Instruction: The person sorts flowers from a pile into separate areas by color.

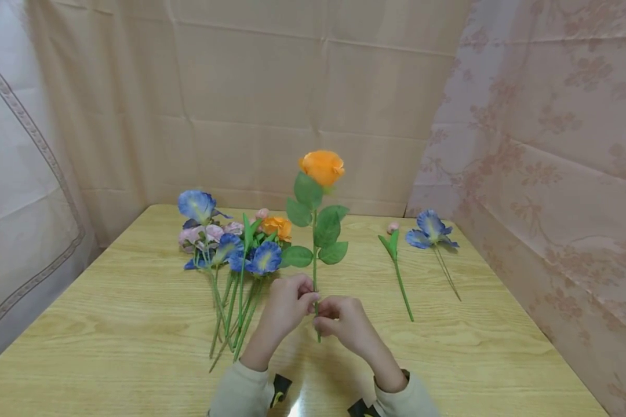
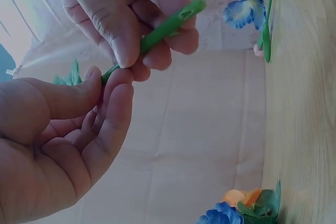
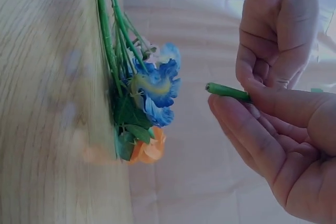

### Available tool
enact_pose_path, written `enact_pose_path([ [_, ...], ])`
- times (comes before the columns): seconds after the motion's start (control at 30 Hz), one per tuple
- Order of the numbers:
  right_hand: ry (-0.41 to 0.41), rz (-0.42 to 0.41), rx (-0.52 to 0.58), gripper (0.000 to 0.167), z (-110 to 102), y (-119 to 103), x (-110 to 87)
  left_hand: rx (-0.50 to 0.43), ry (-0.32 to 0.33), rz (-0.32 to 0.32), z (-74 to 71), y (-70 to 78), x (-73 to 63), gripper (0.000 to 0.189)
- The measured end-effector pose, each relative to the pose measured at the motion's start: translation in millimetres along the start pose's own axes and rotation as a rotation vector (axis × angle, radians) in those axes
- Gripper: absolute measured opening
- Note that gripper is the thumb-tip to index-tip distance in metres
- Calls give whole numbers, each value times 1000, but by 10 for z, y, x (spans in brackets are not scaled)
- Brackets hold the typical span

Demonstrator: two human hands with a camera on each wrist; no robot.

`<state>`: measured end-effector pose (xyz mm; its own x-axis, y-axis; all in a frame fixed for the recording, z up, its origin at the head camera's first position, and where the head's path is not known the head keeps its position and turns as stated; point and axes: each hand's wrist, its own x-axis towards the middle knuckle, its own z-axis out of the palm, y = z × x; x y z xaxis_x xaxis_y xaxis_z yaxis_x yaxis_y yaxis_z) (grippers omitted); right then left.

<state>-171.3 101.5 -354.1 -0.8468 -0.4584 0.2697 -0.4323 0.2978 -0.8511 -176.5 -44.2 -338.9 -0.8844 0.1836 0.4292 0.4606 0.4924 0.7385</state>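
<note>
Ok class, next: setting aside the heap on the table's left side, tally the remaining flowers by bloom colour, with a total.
Orange bloom, held up by its stem: 1
Pink bud: 1
Blue bloom: 1
Total: 3

In head view, reads moderately bright, lit softly and fairly evenly; source out of frame. Shows small white glare on bench point(image 1: 125, 330) at bottom centre, plus faint soft-edged shadow below hands point(image 1: 346, 324). Loses fine petal detail on orange rose point(image 1: 321, 167) to general softness. In left wrist view, reads dimmer, cool-tinted; brightens toward upper left, with pale hazy streak. Renders hands in partial shade, blue flower point(image 2: 220, 215) at lower edge slightly soft. In right wrist view, washes out toward upper right. Shows faint, smeared colour reflections on bench at left; renders stem end point(image 3: 227, 92) comparatively crisp.
</note>
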Motion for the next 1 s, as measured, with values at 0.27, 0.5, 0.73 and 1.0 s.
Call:
enact_pose_path([
  [0.27, 33, 25, -45, 4, -75, 32, 14, -49, -32, -31, 36, -14, 15, 6],
  [0.5, 99, 129, -179, 4, -249, 123, 129, -31, -63, -61, -29, -25, 12, 8],
  [0.73, 108, 299, -252, 20, -386, 306, 230, 11, -63, -40, -66, -23, -9, 9],
  [1.0, 70, 422, -338, 34, -509, 554, 250, 57, -85, -44, -53, -40, -16, 12],
])
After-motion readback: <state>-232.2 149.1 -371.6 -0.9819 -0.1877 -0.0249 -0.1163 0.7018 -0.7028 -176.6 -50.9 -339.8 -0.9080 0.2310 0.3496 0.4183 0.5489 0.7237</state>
